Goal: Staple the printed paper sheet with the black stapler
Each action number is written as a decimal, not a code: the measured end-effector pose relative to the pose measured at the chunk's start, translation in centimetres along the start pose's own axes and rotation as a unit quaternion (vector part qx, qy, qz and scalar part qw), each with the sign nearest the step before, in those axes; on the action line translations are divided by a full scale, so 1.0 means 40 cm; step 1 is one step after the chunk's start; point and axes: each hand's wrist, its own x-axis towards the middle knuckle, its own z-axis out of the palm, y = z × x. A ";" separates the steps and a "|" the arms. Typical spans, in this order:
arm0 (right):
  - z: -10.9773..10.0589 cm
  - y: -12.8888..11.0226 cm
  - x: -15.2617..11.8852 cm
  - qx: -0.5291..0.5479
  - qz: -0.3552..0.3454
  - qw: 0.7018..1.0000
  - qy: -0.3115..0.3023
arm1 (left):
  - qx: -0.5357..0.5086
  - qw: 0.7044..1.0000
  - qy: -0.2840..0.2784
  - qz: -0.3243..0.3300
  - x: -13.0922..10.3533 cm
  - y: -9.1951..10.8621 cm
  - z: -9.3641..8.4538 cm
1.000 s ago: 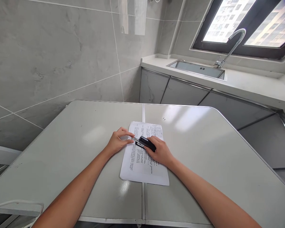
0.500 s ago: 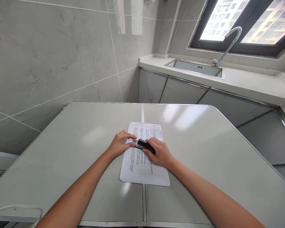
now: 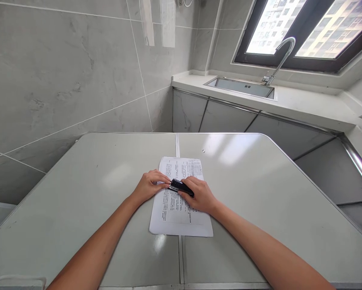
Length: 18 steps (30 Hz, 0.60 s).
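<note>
A black stapler (image 3: 178,187) lies tilted over the middle of a printed sheet of paper (image 3: 181,221), a silver strip showing along its edge. My right hand (image 3: 200,194) is wrapped around the rear part of the stapler, palm down. At the stapler's front end, the thumb and fingertips of my left hand (image 3: 150,186) come together in a pinch against its tip. What exactly sits between those fingertips is too small to make out. The lower part of the sheet extends toward me, flat on the table.
Under the paper is a pale folding table (image 3: 244,241) with a metal seam down its middle. A tiled wall (image 3: 63,72) stands at the left. Behind the table are a counter (image 3: 304,104), a sink (image 3: 241,87) and a faucet (image 3: 285,60) below a window.
The stapler's black top now reaches over its front, where bare metal showed before. My left fingertips have drawn closer together at that end. The whole view has shifted slightly.
</note>
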 end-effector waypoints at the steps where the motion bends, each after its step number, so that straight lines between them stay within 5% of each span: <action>1: 0.000 0.000 0.000 0.002 0.001 1.000 -0.001 | 0.006 1.000 -0.002 0.004 -0.001 0.000 -0.003; 11: -0.021 0.012 -0.001 0.080 -0.014 0.996 0.029 | 0.028 0.997 -0.038 0.059 -0.012 0.001 -0.051; 18: -0.016 -0.020 -0.010 0.075 -0.126 0.989 -0.020 | 0.025 0.995 -0.088 -0.030 -0.027 0.048 -0.021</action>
